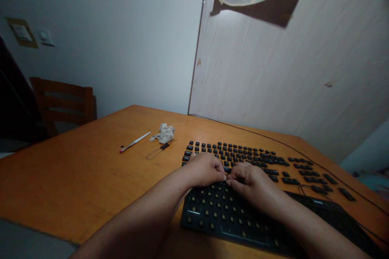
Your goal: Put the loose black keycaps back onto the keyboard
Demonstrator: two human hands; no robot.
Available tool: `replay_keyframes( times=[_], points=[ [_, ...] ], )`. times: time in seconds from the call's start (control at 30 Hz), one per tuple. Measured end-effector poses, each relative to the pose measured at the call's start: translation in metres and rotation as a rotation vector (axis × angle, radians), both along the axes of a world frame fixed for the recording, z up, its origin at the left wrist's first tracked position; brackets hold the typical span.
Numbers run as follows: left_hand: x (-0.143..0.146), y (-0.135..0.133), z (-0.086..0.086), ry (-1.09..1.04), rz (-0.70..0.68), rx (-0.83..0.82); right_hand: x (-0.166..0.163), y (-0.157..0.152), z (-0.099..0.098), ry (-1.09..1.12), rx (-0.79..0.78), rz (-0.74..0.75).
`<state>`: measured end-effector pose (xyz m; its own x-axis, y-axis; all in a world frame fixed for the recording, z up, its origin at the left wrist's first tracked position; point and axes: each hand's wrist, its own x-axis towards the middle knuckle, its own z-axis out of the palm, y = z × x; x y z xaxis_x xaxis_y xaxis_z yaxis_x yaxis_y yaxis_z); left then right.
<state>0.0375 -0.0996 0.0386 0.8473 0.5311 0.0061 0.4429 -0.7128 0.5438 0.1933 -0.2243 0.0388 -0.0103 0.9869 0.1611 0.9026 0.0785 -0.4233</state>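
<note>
A black keyboard base (219, 214) with its keycaps off lies at the table's front, its bare key posts showing. Over its far edge my left hand (208, 170) is closed, thumb and fingers pinched together. My right hand (251, 180) meets it there, also pinching, fingertips almost touching the left ones. Whatever sits between the fingertips is too small or hidden to make out. Just beyond both hands, loose black keycaps (234, 154) are laid out in rows, partly covered by the hands. Part of the base is hidden under my right forearm.
On the wooden table (100, 170), left of the keycaps, are a white toothbrush (138, 140), a crumpled grey-white cloth or tissue (165, 132) and a wire keycap puller (164, 146). A thin black cable (243, 126) runs along the back edge. A wooden chair (65, 101) stands behind left.
</note>
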Motion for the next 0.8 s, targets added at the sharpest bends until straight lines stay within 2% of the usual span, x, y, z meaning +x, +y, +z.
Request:
replay_keyframes(
  times=[0.4,0.8],
  points=[
    [-0.0016,-0.0024,0.0084,0.017,-0.015,-0.007,-0.0021,-0.0047,0.0051,-0.019,0.018,0.002],
    [-0.0015,0.0011,0.0013,-0.008,-0.026,0.004,0.0021,-0.0045,0.0027,0.014,0.019,-0.009]
  ],
)
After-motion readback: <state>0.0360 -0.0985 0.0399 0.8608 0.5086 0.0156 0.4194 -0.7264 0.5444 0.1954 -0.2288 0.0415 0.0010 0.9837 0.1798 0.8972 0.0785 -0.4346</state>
